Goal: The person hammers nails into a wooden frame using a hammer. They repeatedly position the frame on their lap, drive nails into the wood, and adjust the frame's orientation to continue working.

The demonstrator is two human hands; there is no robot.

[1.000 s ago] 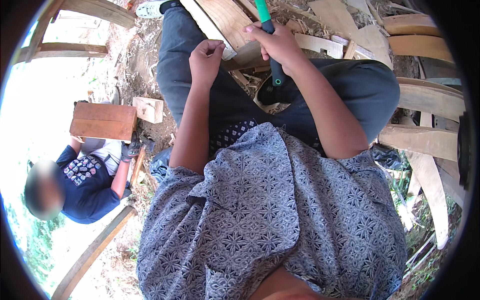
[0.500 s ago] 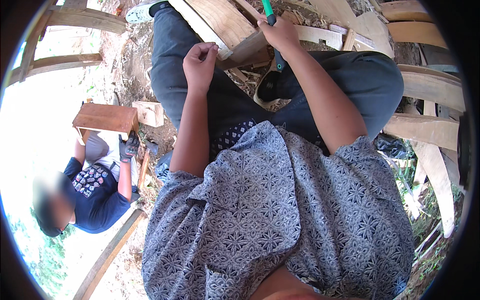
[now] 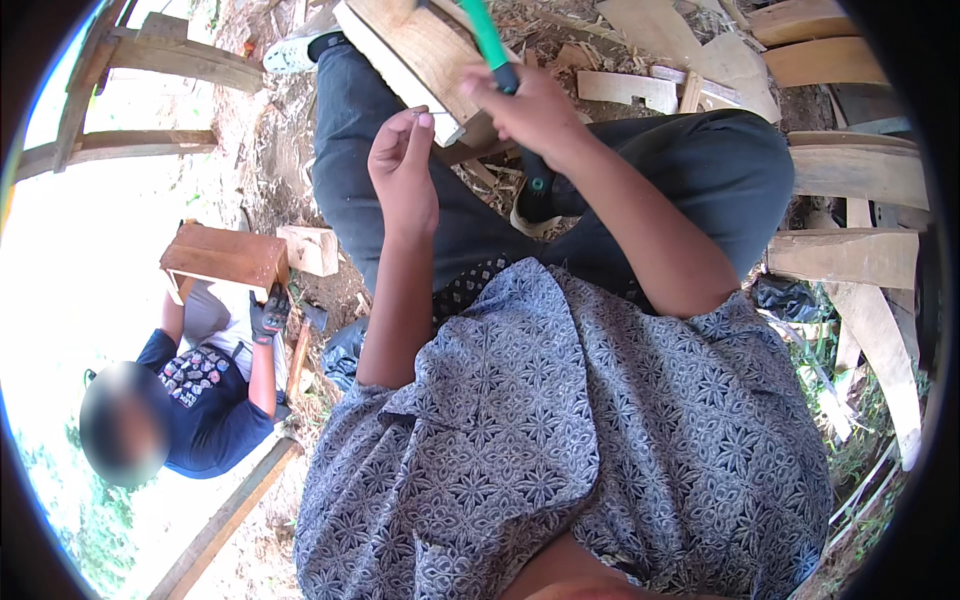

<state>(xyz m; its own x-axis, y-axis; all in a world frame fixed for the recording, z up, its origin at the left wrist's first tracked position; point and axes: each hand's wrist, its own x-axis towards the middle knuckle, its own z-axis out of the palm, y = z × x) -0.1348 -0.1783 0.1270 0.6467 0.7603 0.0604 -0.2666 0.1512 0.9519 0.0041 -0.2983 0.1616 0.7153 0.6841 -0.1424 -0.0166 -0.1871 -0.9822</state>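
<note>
My right hand [image 3: 535, 115] is wrapped round a hammer [image 3: 484, 32] with a green and black handle. Its head lies near the top edge, mostly out of view. Thumb and fingers of my left hand [image 3: 405, 165] pinch a thin nail [image 3: 440, 113]. Just beyond the left hand lies a thick wooden piece [image 3: 425, 55] with a pale side, between my legs. The nail is close to its near end; whether the two touch I cannot tell.
At the left a co-worker [image 3: 215, 400] in dark gloves holds a brown wooden box [image 3: 225, 250]. A wood block [image 3: 312, 250] and a hatchet [image 3: 303, 345] lie beside them. Curved boards [image 3: 850, 170] are stacked at the right. Offcuts [image 3: 628, 90] and shavings litter the ground ahead.
My right hand has swung the hammer to the left, over the wooden piece. My left hand has turned slightly, and the nail in its fingertips now shows.
</note>
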